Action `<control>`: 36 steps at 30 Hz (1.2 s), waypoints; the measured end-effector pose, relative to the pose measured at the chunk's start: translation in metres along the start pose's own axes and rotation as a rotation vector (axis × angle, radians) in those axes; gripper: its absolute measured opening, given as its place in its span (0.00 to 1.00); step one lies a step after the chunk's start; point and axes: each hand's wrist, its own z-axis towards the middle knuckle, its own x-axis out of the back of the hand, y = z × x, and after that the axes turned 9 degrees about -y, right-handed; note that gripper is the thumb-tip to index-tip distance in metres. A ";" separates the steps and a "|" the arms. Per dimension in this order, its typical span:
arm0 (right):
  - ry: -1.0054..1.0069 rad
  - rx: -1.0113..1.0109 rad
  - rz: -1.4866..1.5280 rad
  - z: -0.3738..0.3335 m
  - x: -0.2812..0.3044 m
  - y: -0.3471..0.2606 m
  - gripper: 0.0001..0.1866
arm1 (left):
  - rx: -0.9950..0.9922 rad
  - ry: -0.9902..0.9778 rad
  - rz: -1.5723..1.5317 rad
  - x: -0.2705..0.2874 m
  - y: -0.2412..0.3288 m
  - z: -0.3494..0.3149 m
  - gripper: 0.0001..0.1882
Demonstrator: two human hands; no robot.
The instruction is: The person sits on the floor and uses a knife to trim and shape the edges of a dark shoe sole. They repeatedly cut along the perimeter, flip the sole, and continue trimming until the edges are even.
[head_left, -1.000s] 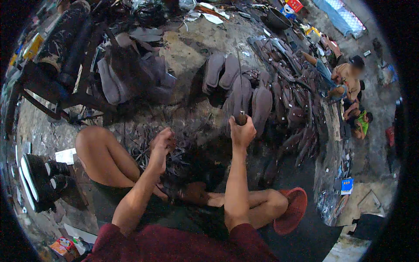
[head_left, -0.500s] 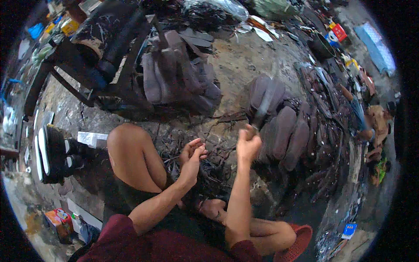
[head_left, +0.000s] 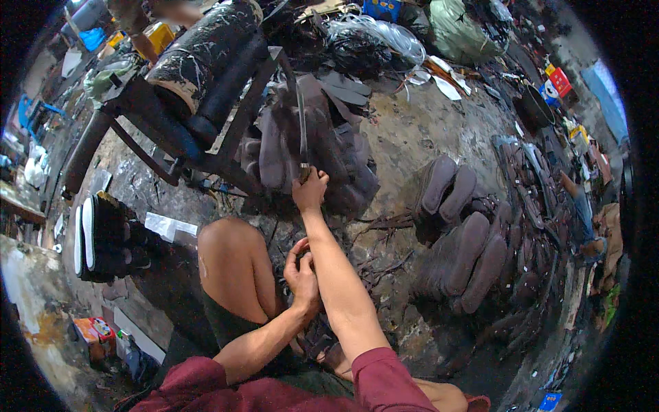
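Observation:
My right hand (head_left: pixel 311 189) is closed round the handle of a knife (head_left: pixel 302 123) with a long, narrow blade. The blade points away from me, over a pile of dark brown shoe soles (head_left: pixel 273 154) beside the metal frame. Whether the blade touches the soles, I cannot tell. Close beside my right forearm is my left hand (head_left: pixel 302 278), its fingers loosely bent with nothing visible between them. Dark scraps (head_left: pixel 377 268) litter the floor by my hands. More brown soles (head_left: pixel 467 254) stand in bundles to the right.
A heavy black roller (head_left: pixel 206 62) in a metal frame (head_left: pixel 165 127) stands at the far left. Clear plastic wrapping (head_left: pixel 384 38) and a green sack (head_left: pixel 460 34) lie at the back. Black-and-white footwear (head_left: pixel 86 237) is left of my bare knee (head_left: pixel 233 257). Part of another person (head_left: pixel 130 20) shows at the top left.
My right hand has swung the knife left, from the right-hand soles to the pile by the frame. My left hand has lowered slightly and its fingers have curled more. The view has shifted.

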 end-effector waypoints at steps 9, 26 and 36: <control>0.041 0.070 0.033 -0.055 0.175 -0.021 0.16 | -0.018 0.048 0.014 0.017 0.013 0.008 0.27; -0.098 -0.499 1.134 -0.256 0.388 -0.108 0.12 | -0.244 -1.333 0.377 0.020 0.049 -0.028 0.19; 0.132 -0.544 0.420 -0.316 0.308 -0.020 0.17 | -0.319 -1.288 1.293 0.053 -0.037 -0.109 0.44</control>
